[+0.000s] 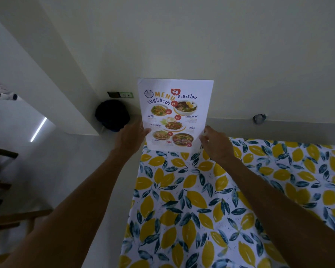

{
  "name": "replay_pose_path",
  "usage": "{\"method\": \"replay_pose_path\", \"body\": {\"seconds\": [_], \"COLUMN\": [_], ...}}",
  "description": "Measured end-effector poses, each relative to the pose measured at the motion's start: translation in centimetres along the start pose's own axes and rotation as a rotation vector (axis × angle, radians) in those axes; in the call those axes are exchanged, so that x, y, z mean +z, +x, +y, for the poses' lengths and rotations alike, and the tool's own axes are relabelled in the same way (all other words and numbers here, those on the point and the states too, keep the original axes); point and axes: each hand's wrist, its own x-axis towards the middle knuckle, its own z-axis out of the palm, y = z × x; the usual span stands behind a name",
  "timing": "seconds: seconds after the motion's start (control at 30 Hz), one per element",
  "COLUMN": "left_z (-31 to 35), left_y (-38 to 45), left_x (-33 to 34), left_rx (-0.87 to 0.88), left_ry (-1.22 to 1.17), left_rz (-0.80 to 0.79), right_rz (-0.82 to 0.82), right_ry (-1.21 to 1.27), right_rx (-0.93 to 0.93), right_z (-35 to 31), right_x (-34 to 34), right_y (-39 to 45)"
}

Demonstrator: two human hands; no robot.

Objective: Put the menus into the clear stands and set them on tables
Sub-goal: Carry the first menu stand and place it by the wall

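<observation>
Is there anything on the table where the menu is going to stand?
No. Both hands, left hand and right hand, hold the menu upright at the far corner of the table. The lemon cloth is bare there, and no clear stand is visible.

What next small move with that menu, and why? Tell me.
Probably steady it and let go. The menu stands upright at the far corner of the lemon-print table, left hand and right hand pinching its lower edges. Whether a clear stand holds it cannot be told.
</observation>
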Motion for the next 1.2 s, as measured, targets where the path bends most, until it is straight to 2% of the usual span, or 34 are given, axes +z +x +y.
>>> {"method": "replay_pose_path", "body": {"seconds": [0.37,0.7,0.87,1.0,1.2], "left_z": [-0.8,-1.3,-1.5,-0.3,3.9], "left_y": [0.1,-0.9,-3.4,-6.1,-8.3], "left_x": [0.5,0.4,0.3,-0.6,-3.9], "left_rx": [0.027,0.079,0.054,0.061,0.119], "left_ry": [0.003,0.106,0.29,0.283,0.271], "left_rz": [-0.044,0.006,0.008,-0.07,-0.081], "right_rz": [-0.047,-0.08,-0.17,-0.214,-0.234], "right_ry": [0.07,0.045,-0.178,-0.289,-0.338], "right_rx": [0.08,0.158,0.176,0.15,0.136], "right_z": [-0.3,-0.3,-0.2,0.1,-1.4], "right_x": [0.3,-0.7,-2.0,-4.2,-8.9], "right_y": [-0.1,-1.4,-3.7,-5.9,-8.8]}}
